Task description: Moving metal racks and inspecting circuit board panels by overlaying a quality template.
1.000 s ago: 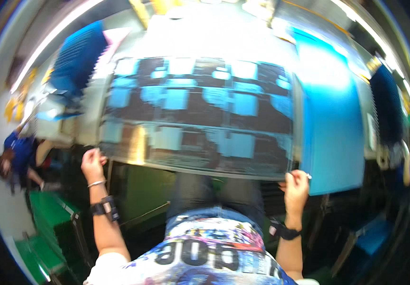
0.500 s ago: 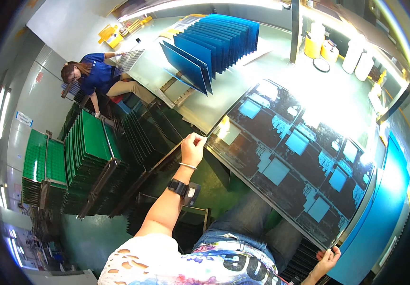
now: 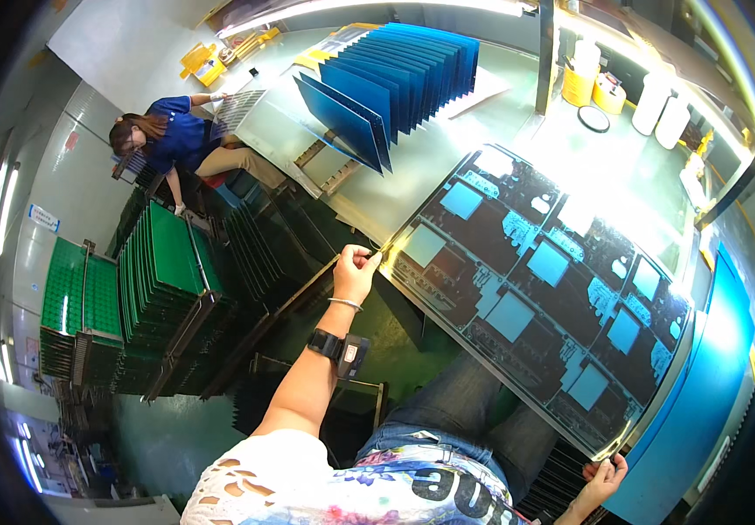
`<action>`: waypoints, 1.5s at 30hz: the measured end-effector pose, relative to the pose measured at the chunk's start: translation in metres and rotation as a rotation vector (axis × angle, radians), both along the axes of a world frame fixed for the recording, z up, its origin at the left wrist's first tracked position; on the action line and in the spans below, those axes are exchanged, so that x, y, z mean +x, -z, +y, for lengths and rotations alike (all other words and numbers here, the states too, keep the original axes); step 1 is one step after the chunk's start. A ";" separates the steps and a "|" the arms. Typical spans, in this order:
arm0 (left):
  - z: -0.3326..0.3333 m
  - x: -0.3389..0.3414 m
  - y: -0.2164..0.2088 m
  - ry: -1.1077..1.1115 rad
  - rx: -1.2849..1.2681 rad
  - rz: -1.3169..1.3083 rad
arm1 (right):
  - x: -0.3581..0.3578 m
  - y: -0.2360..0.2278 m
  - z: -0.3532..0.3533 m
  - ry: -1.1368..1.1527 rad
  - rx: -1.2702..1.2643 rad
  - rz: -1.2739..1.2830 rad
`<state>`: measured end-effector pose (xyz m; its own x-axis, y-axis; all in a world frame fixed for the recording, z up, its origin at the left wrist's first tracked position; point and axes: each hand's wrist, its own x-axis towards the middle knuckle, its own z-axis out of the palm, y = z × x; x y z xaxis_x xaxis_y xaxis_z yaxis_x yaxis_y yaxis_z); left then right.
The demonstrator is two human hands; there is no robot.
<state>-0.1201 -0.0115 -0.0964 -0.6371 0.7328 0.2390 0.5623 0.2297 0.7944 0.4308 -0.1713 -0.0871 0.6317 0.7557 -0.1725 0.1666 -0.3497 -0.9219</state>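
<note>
A large dark sheet with a circuit pattern (image 3: 517, 289) and pale blue rectangles lies slanted across the bright worktable in front of me. My left hand (image 3: 354, 273) pinches its near left corner between thumb and fingertips. At the near right corner, my right hand (image 3: 603, 478) grips the edge, fingers partly hidden below it. Yellowish glints show along the sheet's edge by both hands. Whether the sheet rests flat or is slightly raised, I cannot tell. A blue panel (image 3: 701, 385) stands just right of it.
Upright blue panels (image 3: 404, 79) stand in a rack on the worktable (image 3: 264, 131). Racked green boards (image 3: 159, 262) are at left, near a co-worker in a blue shirt (image 3: 172, 131). Yellow containers (image 3: 579, 83) and white bottles (image 3: 671, 118) sit at the back right. A post (image 3: 545, 61) rises behind.
The dark sheet has shifted very slightly, and yellowish glints now show at its held corners. Both hands keep their grip in nearly the same places. The co-worker's head has moved slightly.
</note>
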 end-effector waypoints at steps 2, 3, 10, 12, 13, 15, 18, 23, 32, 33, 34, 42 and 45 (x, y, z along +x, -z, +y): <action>0.000 -0.004 0.002 0.049 -0.097 -0.213 | 0.001 0.002 0.000 0.010 -0.003 -0.020; 0.004 -0.002 0.003 0.103 -0.196 -0.429 | 0.003 0.004 -0.001 0.015 0.017 -0.018; 0.010 0.020 -0.007 0.093 -0.170 -0.764 | -0.021 -0.055 0.011 -0.308 -0.072 -0.746; 0.003 0.015 -0.013 0.118 -0.127 -0.717 | -0.026 -0.088 0.021 -0.519 -0.471 -0.953; 0.002 0.007 -0.007 0.128 -0.124 -0.738 | -0.023 -0.094 0.026 -0.614 -0.438 -1.020; 0.000 -0.002 -0.008 0.136 -0.152 -0.760 | -0.016 -0.098 0.056 -0.797 -0.144 -1.180; 0.004 -0.002 -0.004 0.148 -0.193 -0.702 | 0.019 -0.079 0.123 -0.887 -0.081 -1.340; 0.007 -0.006 0.005 0.167 -0.226 -0.587 | 0.070 -0.056 0.249 -0.724 -0.361 -1.330; 0.033 0.045 -0.090 0.394 -0.132 0.856 | 0.067 -0.030 0.294 -0.623 -0.295 -1.411; 0.052 0.059 -0.091 0.531 -0.117 0.840 | 0.073 -0.027 0.294 -0.599 -0.271 -1.447; 0.076 0.068 -0.086 0.705 -0.117 0.761 | 0.080 -0.019 0.292 -0.570 -0.220 -1.520; 0.237 0.095 -0.024 0.627 -0.276 0.774 | 0.073 -0.009 0.283 -0.556 -0.225 -1.419; 0.259 0.096 -0.022 0.582 -0.249 0.779 | 0.070 -0.015 0.280 -0.560 -0.258 -1.399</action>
<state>-0.0244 0.2479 -0.0743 0.1047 0.9665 0.2343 0.9829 -0.1365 0.1240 0.5006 0.1089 -0.0717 0.0468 0.9890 0.1403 0.9852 -0.0689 0.1570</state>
